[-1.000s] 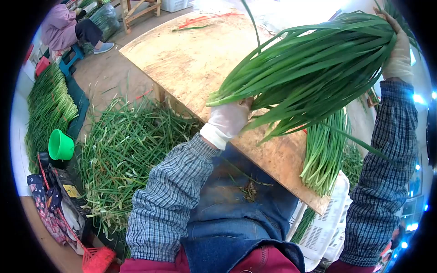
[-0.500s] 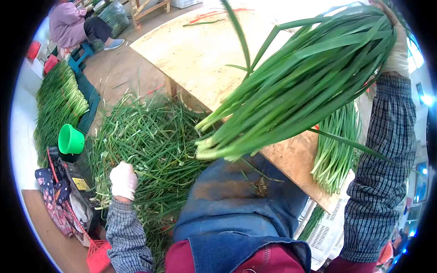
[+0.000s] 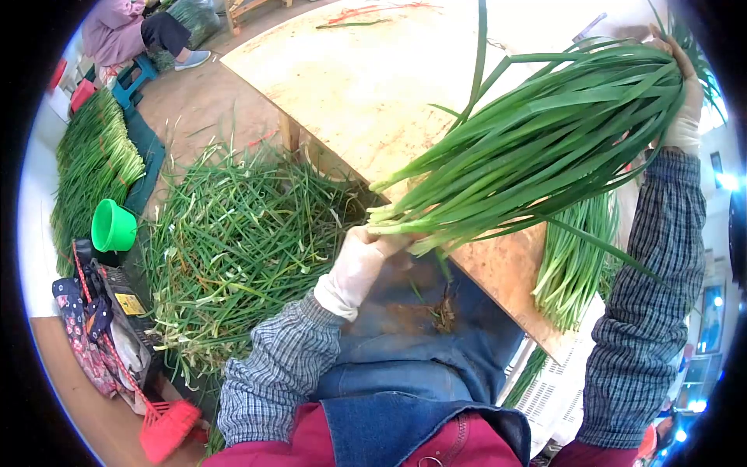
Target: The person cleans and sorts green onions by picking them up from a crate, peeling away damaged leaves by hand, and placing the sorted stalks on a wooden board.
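Observation:
A large bunch of garlic chives point(image 3: 537, 144) is held up over the table edge, pale cut ends pointing left and dark leaves to the right. My right hand point(image 3: 686, 97), in a whitish glove, grips the leafy end; most of its fingers are hidden behind the leaves. At the pale ends my left hand point(image 3: 362, 261), also gloved, is closed around the lower stalks, its fingertips partly hidden beneath them. One long leaf sticks up from the bunch and another trails down to the right. A second bunch of chives point(image 3: 572, 268) lies on the table's near corner.
The wooden table point(image 3: 327, 86) spans the upper middle. A heap of loose chive trimmings point(image 3: 241, 249) covers the floor at left, beside a green bucket point(image 3: 113, 226) and a red broom-like head point(image 3: 167, 428). Rows of chives point(image 3: 93, 163) lie farther left. Another person point(image 3: 117, 35) sits behind.
My left hand has risen rightward from above the trimmings to the chives' pale ends and closed on them. The bunch has shifted slightly right and down in my right hand.

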